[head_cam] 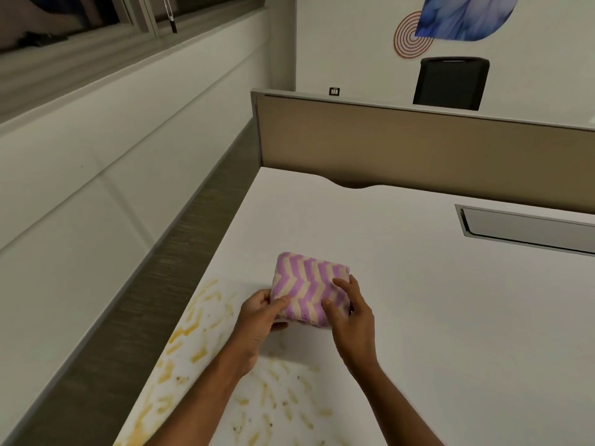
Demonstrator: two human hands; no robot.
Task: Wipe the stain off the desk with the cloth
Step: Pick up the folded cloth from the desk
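Note:
A folded cloth [307,281] with purple and cream zigzag stripes is held just above the white desk [434,317]. My left hand [259,320] grips its near left corner, thumb on top. My right hand [352,313] holds its right side, fingers pressed on the upper face. A yellow-brown stain [199,342] of streaks and crumbs spreads along the desk's left edge and under my forearms, to the left of and nearer than the cloth.
A tan partition panel [418,146] closes the desk's far side. A grey cable tray flap [528,228] is set into the desk at the right. A black chair [450,83] stands beyond the panel. The floor gap and a wall run along the left.

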